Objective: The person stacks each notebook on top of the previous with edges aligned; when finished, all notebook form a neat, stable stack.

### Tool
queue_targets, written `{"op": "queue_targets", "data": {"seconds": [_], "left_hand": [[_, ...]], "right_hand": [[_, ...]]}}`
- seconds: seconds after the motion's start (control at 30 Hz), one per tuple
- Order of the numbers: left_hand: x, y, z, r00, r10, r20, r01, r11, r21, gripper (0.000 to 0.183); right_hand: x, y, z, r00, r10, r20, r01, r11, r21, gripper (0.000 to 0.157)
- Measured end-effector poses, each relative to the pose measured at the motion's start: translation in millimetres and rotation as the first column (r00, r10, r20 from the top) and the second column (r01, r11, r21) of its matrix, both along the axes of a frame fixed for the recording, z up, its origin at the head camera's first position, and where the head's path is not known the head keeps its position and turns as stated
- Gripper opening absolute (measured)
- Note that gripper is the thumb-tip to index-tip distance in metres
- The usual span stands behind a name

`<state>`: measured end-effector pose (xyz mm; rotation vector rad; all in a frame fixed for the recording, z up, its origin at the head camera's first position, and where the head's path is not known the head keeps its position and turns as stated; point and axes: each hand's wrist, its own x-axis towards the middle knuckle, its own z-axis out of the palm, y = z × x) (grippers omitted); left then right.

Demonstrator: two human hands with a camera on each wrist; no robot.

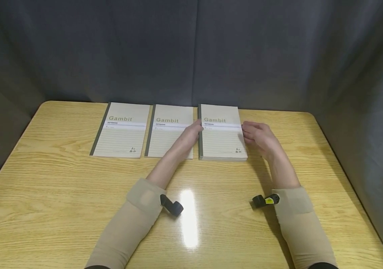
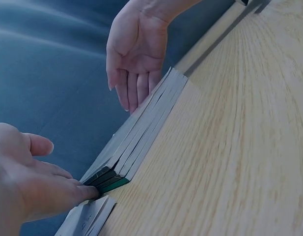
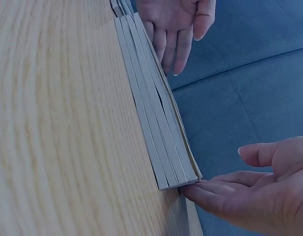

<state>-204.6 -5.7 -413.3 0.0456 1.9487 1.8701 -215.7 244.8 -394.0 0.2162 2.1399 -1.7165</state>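
A stack of several Gambit notebooks (image 1: 221,140) lies on the table, dark spines to the left and page edges (image 3: 153,103) facing the near side. My left hand (image 1: 189,136) is at the spine side, its straight fingertips right at the spines in the left wrist view. On the opposite side, my right hand (image 1: 261,137) has its extended fingers at the stack's right edge, thumb held apart. Neither hand curls round the notebooks. Beneath my left hand and wrist, part of a second notebook (image 1: 164,138) is hidden.
Another Gambit notebook (image 1: 121,130) lies at the left of the row. All sit near the far edge of the wooden table (image 1: 60,179), in front of a dark grey curtain (image 1: 127,52). Light glares off the table's middle.
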Motion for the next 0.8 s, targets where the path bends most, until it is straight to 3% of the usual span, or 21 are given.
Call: {"op": "queue_targets", "data": {"seconds": [0.33, 0.63, 0.7, 0.8], "left_hand": [[0.9, 1.1, 1.5, 1.000, -0.013, 0.024, 0.012, 1.000, 0.018, 0.072], [2.5, -5.7, 2.8, 0.999, 0.010, 0.035, -0.010, 1.000, -0.012, 0.073], [2.6, -11.1, 7.8, 0.999, 0.024, 0.033, -0.022, 0.999, -0.042, 0.071], [2.9, -27.2, 17.4, 0.999, 0.036, -0.007, -0.037, 0.993, -0.113, 0.067]], "right_hand": [[-2.7, 4.3, -3.4, 1.000, 0.011, 0.010, -0.010, 0.996, -0.092, 0.063], [-3.8, -1.2, -5.1, 0.999, 0.027, 0.018, -0.026, 0.996, -0.082, 0.063], [-1.0, -2.8, -1.8, 1.000, 0.012, 0.004, -0.012, 0.998, -0.060, 0.065], [3.6, -7.5, 6.8, 0.995, -0.031, -0.093, 0.029, 0.999, -0.022, 0.065]]}}
